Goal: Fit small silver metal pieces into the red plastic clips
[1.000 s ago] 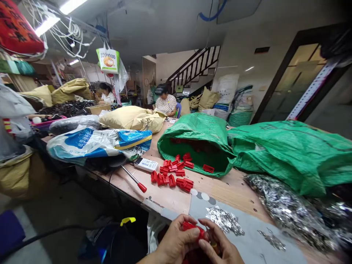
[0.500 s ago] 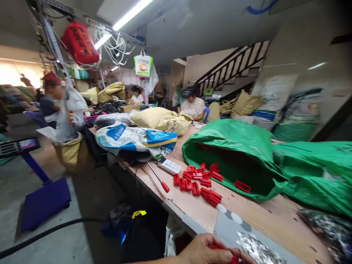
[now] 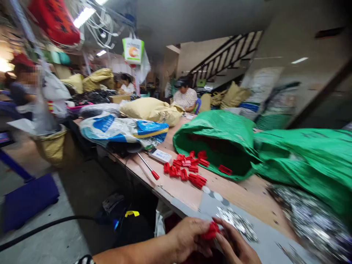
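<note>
At the bottom of the view, my left hand (image 3: pixel 191 236) is closed round a red plastic piece (image 3: pixel 211 231) near the table's front edge. My right hand (image 3: pixel 233 240) touches the same piece from the right, its fingertips pressed on it. Just beyond my right hand, small shiny metal parts (image 3: pixel 238 222) lie in a heap on a grey sheet (image 3: pixel 205 203). Farther back, several loose red pieces (image 3: pixel 184 167) are scattered before the mouth of a green sack (image 3: pixel 217 124).
A lever with a red grip (image 3: pixel 154 174) juts over the table edge beside a white box (image 3: pixel 160 155). A blue-white sack (image 3: pixel 123 128) lies behind. At right are a second green sack (image 3: pixel 308 154) and a bag of metal parts (image 3: pixel 310 216). People sit farther back.
The view has shifted, so the table appears farther left and higher. Both hands have come further into view, with the red piece now more visible between them.
</note>
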`<state>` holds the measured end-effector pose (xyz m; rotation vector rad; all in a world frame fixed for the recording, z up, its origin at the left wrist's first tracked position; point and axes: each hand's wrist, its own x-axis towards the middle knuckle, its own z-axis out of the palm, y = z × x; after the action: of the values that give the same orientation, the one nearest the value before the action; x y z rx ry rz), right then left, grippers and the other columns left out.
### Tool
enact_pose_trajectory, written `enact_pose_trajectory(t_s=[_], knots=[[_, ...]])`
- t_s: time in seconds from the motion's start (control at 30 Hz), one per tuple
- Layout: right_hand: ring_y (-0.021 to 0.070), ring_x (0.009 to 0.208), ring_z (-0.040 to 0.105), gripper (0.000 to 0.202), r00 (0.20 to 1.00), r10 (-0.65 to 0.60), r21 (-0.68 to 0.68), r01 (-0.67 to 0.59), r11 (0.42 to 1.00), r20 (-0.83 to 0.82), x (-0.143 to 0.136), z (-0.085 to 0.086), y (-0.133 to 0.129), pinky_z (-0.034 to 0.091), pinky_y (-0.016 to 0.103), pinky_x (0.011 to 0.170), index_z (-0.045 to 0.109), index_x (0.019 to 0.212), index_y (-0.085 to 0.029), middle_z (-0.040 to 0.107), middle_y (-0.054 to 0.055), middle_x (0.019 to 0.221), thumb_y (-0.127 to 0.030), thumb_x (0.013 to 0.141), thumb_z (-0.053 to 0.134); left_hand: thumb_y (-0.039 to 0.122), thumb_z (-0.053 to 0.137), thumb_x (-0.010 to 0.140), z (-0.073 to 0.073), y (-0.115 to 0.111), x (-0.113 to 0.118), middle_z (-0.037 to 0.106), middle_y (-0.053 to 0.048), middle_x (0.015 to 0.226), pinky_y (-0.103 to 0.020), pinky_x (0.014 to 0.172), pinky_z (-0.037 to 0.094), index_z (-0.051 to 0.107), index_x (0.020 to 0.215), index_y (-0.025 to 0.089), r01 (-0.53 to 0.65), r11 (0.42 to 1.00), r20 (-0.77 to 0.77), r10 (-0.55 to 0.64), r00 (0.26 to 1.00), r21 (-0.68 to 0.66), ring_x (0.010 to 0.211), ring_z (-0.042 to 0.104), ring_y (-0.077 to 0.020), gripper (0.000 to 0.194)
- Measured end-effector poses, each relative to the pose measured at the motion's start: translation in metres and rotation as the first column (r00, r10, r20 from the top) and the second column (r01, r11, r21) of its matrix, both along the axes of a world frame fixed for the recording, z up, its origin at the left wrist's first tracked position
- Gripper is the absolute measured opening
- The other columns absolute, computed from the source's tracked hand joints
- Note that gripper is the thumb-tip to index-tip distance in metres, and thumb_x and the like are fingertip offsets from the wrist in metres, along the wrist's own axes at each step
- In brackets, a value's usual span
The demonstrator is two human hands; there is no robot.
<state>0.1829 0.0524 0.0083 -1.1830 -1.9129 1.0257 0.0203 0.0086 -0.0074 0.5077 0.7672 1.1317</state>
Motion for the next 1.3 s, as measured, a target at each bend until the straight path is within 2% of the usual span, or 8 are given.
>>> enact_pose_trajectory(t_s=[0.1, 0.17, 0.23, 0.3, 0.43, 0.6, 0.83, 1.3], knots=[[0.0203, 0.078, 0.065, 0.041, 1.0, 0.009, -0.066, -0.009, 0.998, 0.004, -0.008, 0.013, -0.011, 0.053, 0.026, 0.069, 0.065, 0.103, -0.019, 0.07, 0.004, 0.082, -0.052, 0.081, 0.056, 0.048, 0.065, 0.076, 0.005, -0.009, -0.004, 0.063, -0.003, 0.066, -0.022, 0.053, 0.042, 0.07, 0.088, 0.01, 0.037, 0.999, 0.005, -0.037, 0.999, -0.022, 0.049, 0.055, -0.0091, 0.04], [0.0157, 0.067, 0.058, 0.04, 0.998, 0.021, -0.138, -0.028, 0.99, -0.054, -0.014, 0.016, -0.016, 0.048, 0.025, 0.062, 0.062, 0.104, -0.018, 0.064, 0.002, 0.075, -0.052, 0.085, 0.053, 0.041, 0.067, 0.077, 0.006, -0.012, -0.008, 0.066, -0.005, 0.072, -0.022, 0.056, 0.045, 0.069, 0.093, 0.011, 0.07, 0.997, 0.036, -0.069, 0.997, -0.041, 0.054, 0.058, -0.01, 0.034], [0.0116, 0.058, 0.051, 0.042, 0.984, 0.052, -0.262, -0.096, 0.96, -0.171, -0.018, 0.014, -0.019, 0.04, 0.022, 0.052, 0.059, 0.106, -0.017, 0.06, 0.0, 0.074, -0.053, 0.086, 0.052, 0.035, 0.067, 0.078, 0.005, -0.013, -0.011, 0.067, -0.005, 0.073, -0.022, 0.057, 0.046, 0.068, 0.093, 0.011, 0.087, 0.993, 0.083, -0.081, 0.993, -0.082, 0.056, 0.06, -0.0103, 0.028], [0.009, 0.054, 0.045, 0.043, 0.957, 0.065, -0.345, -0.165, 0.924, -0.284, -0.018, 0.012, -0.02, 0.034, 0.021, 0.049, 0.057, 0.108, -0.017, 0.055, -0.002, 0.072, -0.053, 0.087, 0.051, 0.031, 0.066, 0.08, 0.005, -0.015, -0.013, 0.068, -0.006, 0.073, -0.021, 0.058, 0.047, 0.068, 0.092, 0.011, 0.095, 0.987, 0.129, -0.079, 0.988, -0.128, 0.057, 0.06, -0.01, 0.023], [0.0069, 0.051, 0.038, 0.041, 0.928, 0.084, -0.424, -0.245, 0.872, -0.363, -0.014, 0.014, -0.02, 0.029, 0.02, 0.048, 0.058, 0.106, -0.016, 0.05, -0.004, 0.066, -0.052, 0.086, 0.053, 0.028, 0.061, 0.084, 0.008, -0.017, -0.013, 0.069, -0.007, 0.074, -0.023, 0.058, 0.048, 0.066, 0.095, 0.011, 0.122, 0.976, 0.179, -0.089, 0.98, -0.18, 0.056, 0.062, -0.0108, 0.021], [0.0057, 0.05, 0.038, 0.041, 0.914, 0.082, -0.458, -0.275, 0.845, -0.398, -0.011, 0.019, -0.02, 0.027, 0.019, 0.048, 0.058, 0.103, -0.015, 0.051, -0.005, 0.063, -0.051, 0.084, 0.057, 0.03, 0.056, 0.088, 0.011, -0.019, -0.012, 0.068, -0.007, 0.076, -0.023, 0.056, 0.048, 0.064, 0.096, 0.01, 0.167, 0.967, 0.161, -0.137, 0.977, -0.191, 0.057, 0.063, -0.0121, 0.024], [0.0056, 0.052, 0.039, 0.041, 0.904, 0.098, -0.45, -0.298, 0.842, -0.416, -0.007, 0.018, -0.019, 0.027, 0.019, 0.049, 0.06, 0.099, -0.014, 0.051, -0.004, 0.065, -0.052, 0.083, 0.06, 0.026, 0.055, 0.088, 0.015, -0.019, -0.009, 0.068, -0.009, 0.077, -0.025, 0.06, 0.052, 0.064, 0.095, 0.008, 0.167, 0.942, 0.131, -0.134, 0.982, -0.291, 0.059, 0.065, -0.0139, 0.022], [0.0081, 0.057, 0.044, 0.038, 0.897, 0.119, -0.44, -0.32, 0.839, -0.425, -0.004, 0.016, -0.023, 0.033, 0.021, 0.053, 0.057, 0.101, -0.016, 0.052, -0.003, 0.072, -0.049, 0.082, 0.062, 0.029, 0.06, 0.085, 0.017, -0.023, -0.008, 0.069, -0.008, 0.079, -0.024, 0.062, 0.053, 0.064, 0.099, 0.011, 0.194, 0.947, 0.118, -0.169, 0.979, -0.254, 0.062, 0.066, -0.0132, 0.023]])
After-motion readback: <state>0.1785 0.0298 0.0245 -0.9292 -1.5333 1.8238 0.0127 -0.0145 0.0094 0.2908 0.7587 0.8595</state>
